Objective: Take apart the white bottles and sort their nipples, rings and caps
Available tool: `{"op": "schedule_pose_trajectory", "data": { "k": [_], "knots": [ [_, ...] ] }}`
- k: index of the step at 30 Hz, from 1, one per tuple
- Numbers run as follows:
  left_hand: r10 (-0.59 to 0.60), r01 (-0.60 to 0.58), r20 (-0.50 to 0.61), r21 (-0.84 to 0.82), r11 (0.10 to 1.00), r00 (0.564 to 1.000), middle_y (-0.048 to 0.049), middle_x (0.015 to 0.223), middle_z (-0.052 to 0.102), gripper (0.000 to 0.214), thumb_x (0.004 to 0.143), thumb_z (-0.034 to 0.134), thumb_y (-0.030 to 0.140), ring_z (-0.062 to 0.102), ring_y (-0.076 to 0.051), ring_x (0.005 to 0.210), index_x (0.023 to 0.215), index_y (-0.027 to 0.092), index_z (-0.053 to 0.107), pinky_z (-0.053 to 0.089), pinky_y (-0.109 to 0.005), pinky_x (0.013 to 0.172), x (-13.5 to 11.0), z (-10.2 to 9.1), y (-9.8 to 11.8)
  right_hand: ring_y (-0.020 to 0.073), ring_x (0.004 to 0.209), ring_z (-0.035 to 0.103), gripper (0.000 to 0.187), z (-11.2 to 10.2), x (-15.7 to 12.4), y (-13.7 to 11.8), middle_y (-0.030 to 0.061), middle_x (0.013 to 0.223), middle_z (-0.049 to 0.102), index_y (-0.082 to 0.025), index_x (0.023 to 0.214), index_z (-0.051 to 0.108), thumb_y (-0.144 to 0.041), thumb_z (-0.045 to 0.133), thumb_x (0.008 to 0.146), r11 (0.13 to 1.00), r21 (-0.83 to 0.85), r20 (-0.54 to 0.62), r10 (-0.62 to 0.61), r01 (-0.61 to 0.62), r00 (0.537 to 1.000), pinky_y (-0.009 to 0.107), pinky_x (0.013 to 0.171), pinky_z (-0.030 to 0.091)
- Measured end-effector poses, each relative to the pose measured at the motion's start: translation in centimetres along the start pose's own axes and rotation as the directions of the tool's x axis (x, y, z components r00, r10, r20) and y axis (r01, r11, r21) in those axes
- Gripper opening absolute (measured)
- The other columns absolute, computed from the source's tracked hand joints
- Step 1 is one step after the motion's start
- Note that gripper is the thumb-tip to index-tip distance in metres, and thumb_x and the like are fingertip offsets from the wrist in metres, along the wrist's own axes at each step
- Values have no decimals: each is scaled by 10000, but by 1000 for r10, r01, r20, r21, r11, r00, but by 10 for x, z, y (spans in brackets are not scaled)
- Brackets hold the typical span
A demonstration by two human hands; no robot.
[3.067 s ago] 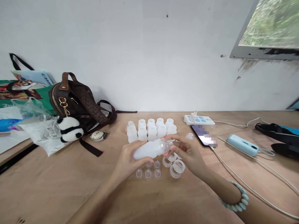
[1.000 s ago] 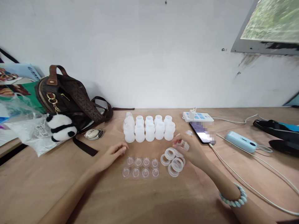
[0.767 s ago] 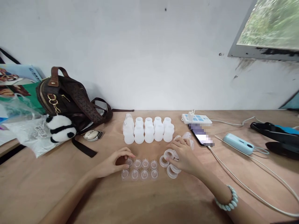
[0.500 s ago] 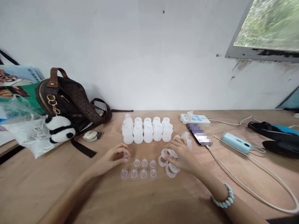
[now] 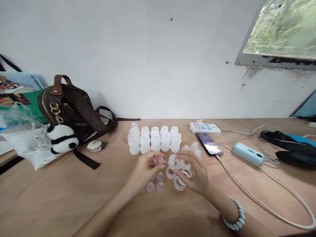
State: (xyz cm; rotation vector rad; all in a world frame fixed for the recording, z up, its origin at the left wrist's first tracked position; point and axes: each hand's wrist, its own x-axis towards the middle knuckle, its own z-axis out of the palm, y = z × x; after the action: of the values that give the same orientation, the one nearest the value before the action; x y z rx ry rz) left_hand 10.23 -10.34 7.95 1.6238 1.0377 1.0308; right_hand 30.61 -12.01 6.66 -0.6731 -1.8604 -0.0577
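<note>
The left hand (image 5: 144, 169) is pinching a small clear nipple (image 5: 158, 160) between thumb and fingertips. Its remaining fingers are curling loosely inward, so the hand is standing partly closed. The right hand (image 5: 196, 174) is gripping a white ring (image 5: 173, 162) between thumb and forefinger, with its other fingers bending over the spare rings (image 5: 178, 183) below.

Both parts are being held just above the tabletop (image 5: 74, 197), in front of the bottles (image 5: 154, 141) and near the middle of the view. The nipple is lying with its long axis roughly level. Its narrow tip appears to be pointing to the right, toward the ring, though the clear material is making the outline hard to read. The ring is standing on edge with its opening facing left toward the nipple tip. The two parts are sitting just beside each other; whether they are touching cannot be told.

The loose nipples (image 5: 155, 186) are resting on the tabletop under the left hand, partly hidden by it. The bottles are standing upright in two rows behind the hands. Clear caps (image 5: 195, 147) are lying just beyond the right hand, between the bottles and a phone (image 5: 209, 147). A beaded bracelet (image 5: 234, 220) is circling the right wrist. A brown handbag (image 5: 74, 107) is sitting well apart at the left.
</note>
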Motion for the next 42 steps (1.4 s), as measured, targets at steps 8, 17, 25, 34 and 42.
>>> {"op": "schedule_pose_trajectory", "data": {
  "k": [8,17,25,34,42],
  "knots": [
    [69,-61,90,-84,995,994,-32,885,658,411,796,651,174,628,-188,783,1200,209,579,502,-301,696,-12,10,-10,246,986,675,304,11,-1,-6,117,1071,707,-209,1174,591,-150,657,883,995,100,138,-9,-5,990,397,820,569],
    [20,82,210,-467,880,977,-41,949,658,466,785,774,302,599,-150,777,1179,224,538,477,-261,690,-13,8,-6,240,995,688,213,9,-1,-6,94,1079,732,-252,1108,656,-224,677,898,976,178,117,102,-122,988,408,834,560],
    [7,75,145,-552,831,989,-21,909,659,474,761,818,319,601,-126,757,1143,224,554,496,-224,660,-15,18,-6,243,1029,689,190,11,-8,-6,81,1092,744,-261,1031,704,-168,564,942,913,293,87,271,-285,959,416,848,560],
    [-20,50,60,-547,836,998,-21,944,617,499,707,848,395,587,-150,800,1071,241,544,501,-248,667,-21,36,-17,192,917,672,127,19,-21,-9,59,1035,695,-250,944,590,-186,485,978,884,287,80,362,-370,929,327,748,537],
    [6,52,99,-563,825,995,-33,960,633,450,684,862,371,618,-171,854,938,225,520,500,-251,692,-24,40,-11,197,918,611,176,18,-14,-17,58,997,579,-239,873,535,-147,421,972,962,118,48,243,-247,969,332,756,509]
  ]
}}
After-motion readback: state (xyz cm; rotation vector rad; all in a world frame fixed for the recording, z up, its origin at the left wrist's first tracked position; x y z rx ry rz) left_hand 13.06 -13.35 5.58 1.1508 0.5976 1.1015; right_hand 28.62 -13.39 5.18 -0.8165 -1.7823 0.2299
